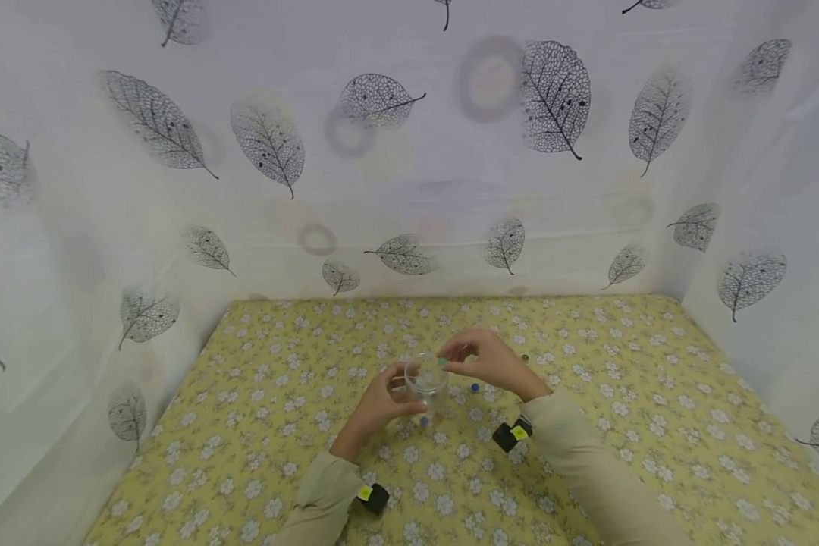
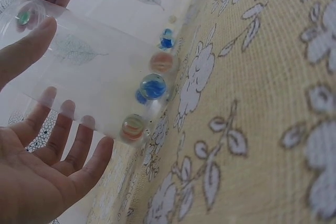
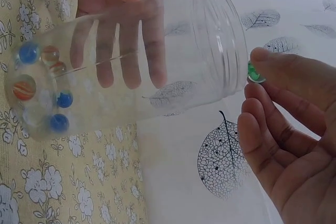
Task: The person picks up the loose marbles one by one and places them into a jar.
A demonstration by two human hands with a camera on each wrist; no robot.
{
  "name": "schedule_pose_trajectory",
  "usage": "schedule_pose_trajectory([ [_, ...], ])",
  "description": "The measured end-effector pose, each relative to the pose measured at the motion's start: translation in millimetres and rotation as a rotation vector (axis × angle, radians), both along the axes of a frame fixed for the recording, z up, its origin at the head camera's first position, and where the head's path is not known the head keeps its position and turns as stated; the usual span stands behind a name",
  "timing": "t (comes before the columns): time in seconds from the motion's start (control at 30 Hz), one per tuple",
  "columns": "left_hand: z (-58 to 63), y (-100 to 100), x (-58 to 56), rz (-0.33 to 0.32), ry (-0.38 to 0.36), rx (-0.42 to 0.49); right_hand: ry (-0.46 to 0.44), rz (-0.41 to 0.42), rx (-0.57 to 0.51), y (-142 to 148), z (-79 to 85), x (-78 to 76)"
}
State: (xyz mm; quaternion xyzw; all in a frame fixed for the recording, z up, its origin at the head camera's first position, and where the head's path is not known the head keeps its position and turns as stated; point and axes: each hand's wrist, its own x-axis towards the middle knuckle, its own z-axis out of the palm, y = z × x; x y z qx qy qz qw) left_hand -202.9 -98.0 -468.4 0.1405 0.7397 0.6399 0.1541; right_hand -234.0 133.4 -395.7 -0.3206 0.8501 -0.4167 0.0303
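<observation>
A clear jar (image 1: 426,387) stands upright on the cloth with its mouth uncovered. Blue and orange marbles (image 3: 24,90) show around its base in the right wrist view, several through the clear wall. My left hand (image 1: 378,400) holds the jar from the left, thumb on one side and fingers spread along the other. Right at the rim is my right hand (image 1: 486,362), pinching a green marble (image 3: 255,72) between thumb and fingertips. Through the jar wall in the left wrist view, the green marble (image 2: 23,18) shows near the mouth.
A blue marble (image 1: 475,387) lies on the yellow floral cloth (image 1: 287,425) right of the jar, with a dark marble (image 1: 525,357) farther back. Another blue marble (image 1: 424,421) shows near the jar's front. White leaf-printed curtains (image 1: 409,182) enclose the back and sides.
</observation>
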Motion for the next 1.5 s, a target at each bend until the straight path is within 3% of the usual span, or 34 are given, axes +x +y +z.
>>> schedule_pose_trajectory([
  [0.27,0.9,0.8,0.4,-0.003,0.039,-0.015,-0.013,0.019,0.006,-1.5,-0.5,-1.0],
  [0.7,-2.0,0.3,-0.5,-0.005,0.025,-0.014,0.004,0.024,0.018,0.6,2.1,0.2],
  [1.1,1.3,0.0,0.7,0.01,-0.021,-0.011,0.016,-0.085,0.006,31.7,13.1,-3.5],
  [1.33,2.2,-0.2,1.2,0.019,-0.024,-0.023,0.041,-0.155,0.03,58.9,11.0,-10.5],
  [1.5,2.7,0.1,1.7,0.018,-0.015,-0.026,0.007,-0.199,0.056,77.2,4.7,-15.3],
])
